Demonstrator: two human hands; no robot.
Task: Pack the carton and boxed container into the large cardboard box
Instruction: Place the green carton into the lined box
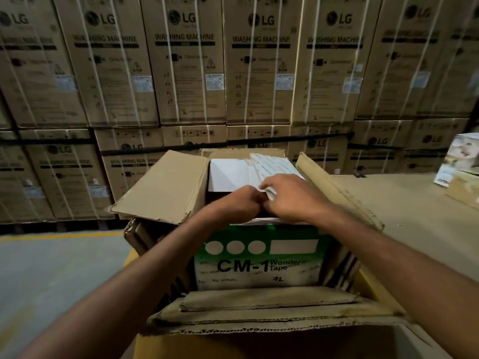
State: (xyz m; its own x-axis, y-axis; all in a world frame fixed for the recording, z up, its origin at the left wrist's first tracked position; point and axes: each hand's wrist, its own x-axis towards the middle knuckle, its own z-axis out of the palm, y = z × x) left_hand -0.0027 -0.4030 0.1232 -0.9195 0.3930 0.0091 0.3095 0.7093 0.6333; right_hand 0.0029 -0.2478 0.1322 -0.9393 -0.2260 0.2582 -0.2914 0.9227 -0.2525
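Observation:
A large cardboard box [160, 185] stands open in front of me with its flaps spread. Inside it, at the near side, sits a green and white carton [259, 257] printed "CM-1 Wonder Tape". Behind the carton a white boxed container [230, 172] stands in the box. A second white printed box [274, 164] leans beside it on the right. My left hand [238, 200] and my right hand [290, 195] meet over the top of the carton. Their fingers pinch the lower corner of the printed white box. What lies beneath my hands is hidden.
A wall of stacked strapped LG washing machine cartons [259, 60] fills the background. A tan cardboard surface [414, 203] extends to the right, bearing a small printed product box [458, 156]. Grey floor with a yellow line [59, 237] lies to the left.

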